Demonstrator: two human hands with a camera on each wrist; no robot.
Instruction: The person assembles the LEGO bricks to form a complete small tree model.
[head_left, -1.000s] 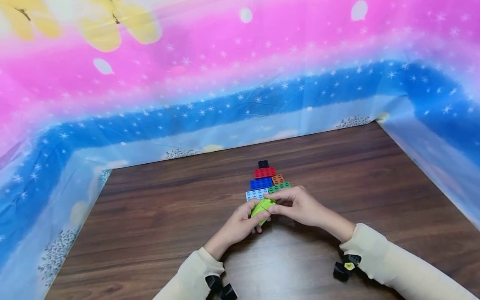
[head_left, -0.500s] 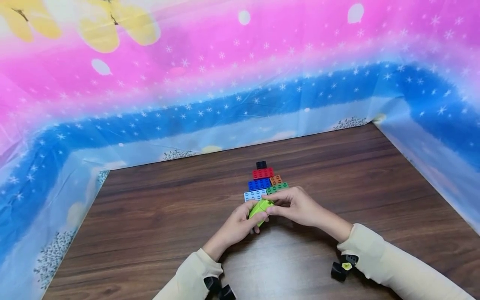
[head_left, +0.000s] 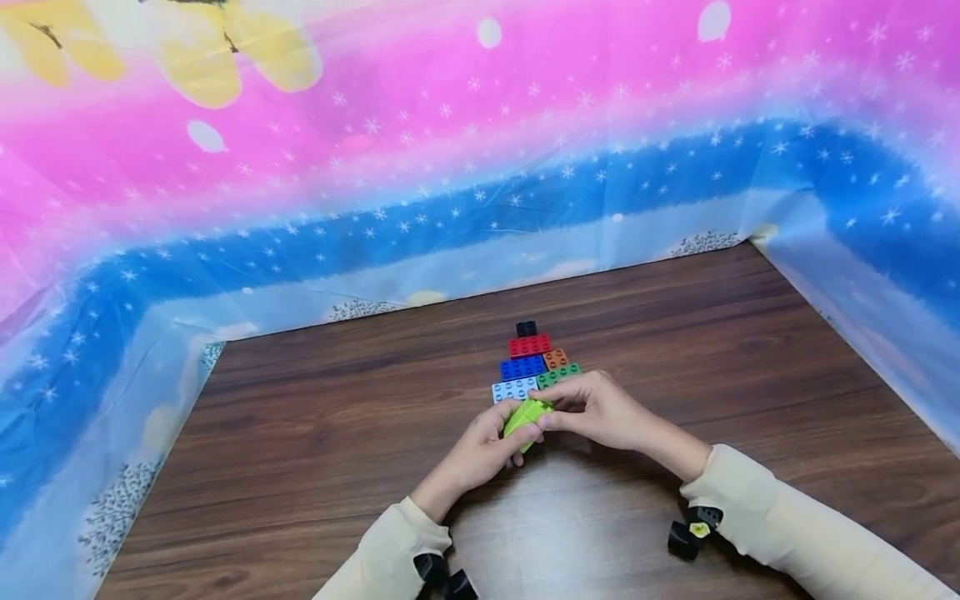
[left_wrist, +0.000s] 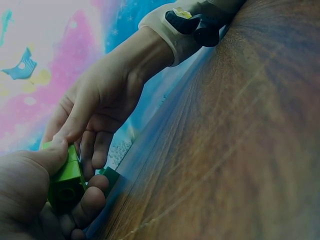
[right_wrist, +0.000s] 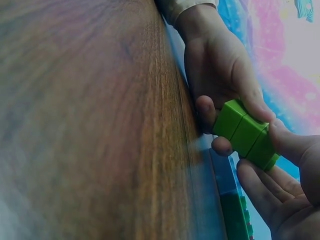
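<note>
Lime-green toy building bricks [head_left: 527, 418], joined in a short stack, are held between both hands above the table. My left hand [head_left: 480, 450] grips the lower left end, thumb on top and fingertips underneath. At the upper right end, my right hand [head_left: 598, 412] pinches the stack between thumb and fingers. In the right wrist view, seams divide the green stack [right_wrist: 242, 131] into several sections. A hollow end of the stack [left_wrist: 65, 194] faces the left wrist camera. Just behind the hands lie a light blue brick [head_left: 514, 388] and a green brick [head_left: 561, 374], partly covered by the right hand.
Farther back, rows of bricks narrow away from me: blue [head_left: 522, 367] beside orange [head_left: 556, 358], then red [head_left: 529, 344], then black [head_left: 527, 328]. They lie on a dark wooden table [head_left: 315, 450]. A patterned pink and blue cloth [head_left: 450, 167] encloses its back and sides.
Both hands keep their hold on the lime-green stack, with only slight finger movement. The whole view shifts a little; the bricks on the table stay where they were.
</note>
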